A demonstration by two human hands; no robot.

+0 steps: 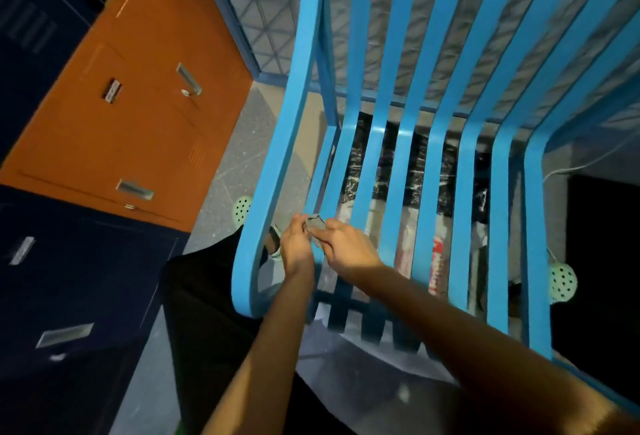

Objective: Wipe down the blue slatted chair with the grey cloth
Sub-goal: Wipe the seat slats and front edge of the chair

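Forearms converge: left hand [298, 244] and right hand [343, 247] pinch crumpled grey cloth [316, 223] over blue slatted chair [280, 157], likely refolding it for wiping.

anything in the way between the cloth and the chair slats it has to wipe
Nothing visible. The left hand and right hand pinch the grey cloth right over the front seat slats of the blue slatted chair. The plastic bags seen through the gaps lie under the seat, not on it.

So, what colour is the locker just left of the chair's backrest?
The locker is plain orange, seen best in the head view.
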